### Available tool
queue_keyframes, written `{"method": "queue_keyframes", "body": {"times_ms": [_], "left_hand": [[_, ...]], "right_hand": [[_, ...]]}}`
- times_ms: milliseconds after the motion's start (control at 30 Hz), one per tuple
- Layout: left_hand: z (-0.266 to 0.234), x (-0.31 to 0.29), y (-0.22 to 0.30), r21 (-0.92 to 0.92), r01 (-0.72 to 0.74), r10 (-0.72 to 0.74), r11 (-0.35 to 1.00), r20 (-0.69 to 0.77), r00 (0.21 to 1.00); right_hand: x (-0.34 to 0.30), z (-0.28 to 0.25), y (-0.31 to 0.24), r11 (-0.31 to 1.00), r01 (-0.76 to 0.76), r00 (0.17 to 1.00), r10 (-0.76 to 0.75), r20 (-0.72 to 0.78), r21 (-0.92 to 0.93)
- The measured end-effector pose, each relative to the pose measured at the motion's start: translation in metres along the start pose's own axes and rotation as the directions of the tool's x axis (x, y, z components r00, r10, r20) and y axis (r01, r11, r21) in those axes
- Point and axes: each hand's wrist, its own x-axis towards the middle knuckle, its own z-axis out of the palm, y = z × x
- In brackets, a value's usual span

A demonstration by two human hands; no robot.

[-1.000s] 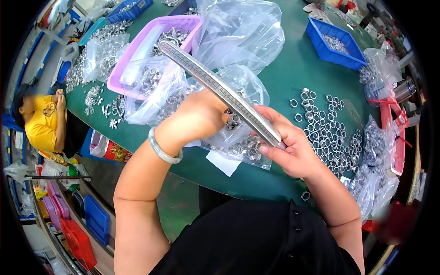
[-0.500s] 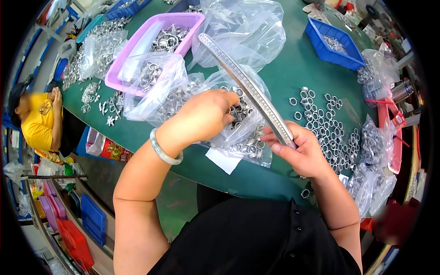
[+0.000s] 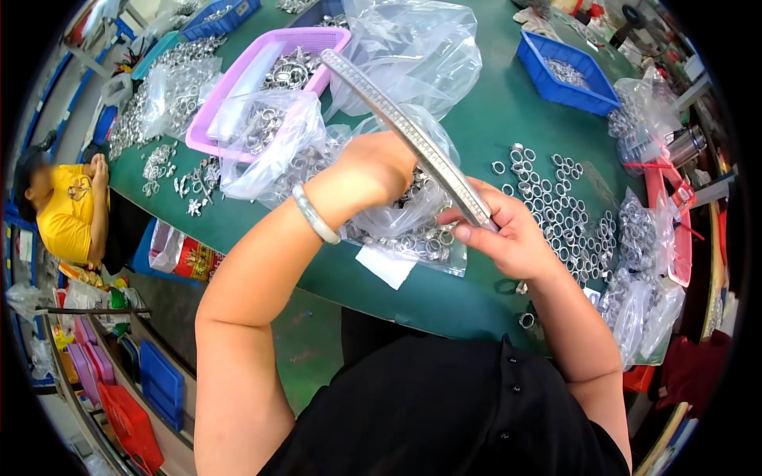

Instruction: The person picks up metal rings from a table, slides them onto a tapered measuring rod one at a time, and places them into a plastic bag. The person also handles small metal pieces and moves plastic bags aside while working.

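My right hand [image 3: 508, 234] is closed around the thick lower end of a grey metal ring mandrel [image 3: 418, 143], a long tapered stick with graduated markings. It slants up and to the left. Behind its middle, my left hand [image 3: 379, 165] reaches down at an open clear plastic bag [image 3: 439, 131] full of silvery metal rings [image 3: 413, 247]; the fingers are hidden by the hand itself and the mandrel. A pale bangle circles my left wrist. To the right of my right hand, many loose rings [image 3: 556, 210] lie spread on the green table [image 3: 496, 87].
A purple basket [image 3: 208, 119] with metal pieces and bags stands behind on the left. Farther back right is a blue tray [image 3: 567, 75] of small parts. Bagged rings [image 3: 635, 297] line the right edge. A person in yellow [image 3: 67, 214] sits at left.
My left hand has moved slightly right, its fingers passing out of sight behind the mandrel. The mandrel and my right hand have shifted a little left and up in the view.
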Motion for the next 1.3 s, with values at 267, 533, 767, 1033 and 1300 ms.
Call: {"method": "queue_keyframes", "body": {"times_ms": [267, 533, 767, 1033, 1300], "left_hand": [[-0.012, -0.013, -0.014, -0.496, -0.208, 0.128, 0.843, -0.190, 0.973], [-0.009, -0.043, -0.004, -0.876, -0.086, 0.086, -0.475, -0.144, 0.986], [0.012, -0.037, 0.061, -0.778, -0.174, 0.149, -0.604, -0.324, 0.934], [0.033, -0.035, 0.123, -0.888, -0.159, 0.173, -0.431, -0.254, 0.952], [0.061, -0.036, 0.166, -0.840, -0.072, 0.232, -0.538, -0.229, 0.945]], "right_hand": [[-0.035, -0.005, -0.006, 0.979, -0.077, 0.990, 0.097, -0.099, 0.186], [-0.107, -0.010, -0.027, 0.931, -0.286, 0.933, 0.324, -0.154, 0.225], [-0.170, -0.005, -0.027, 0.884, -0.409, 0.866, 0.454, -0.209, 0.226], [-0.217, -0.007, -0.019, 0.860, -0.449, 0.805, 0.507, -0.307, 0.241], [-0.225, -0.010, 0.005, 0.929, -0.360, 0.846, 0.363, -0.390, 0.084]]}}
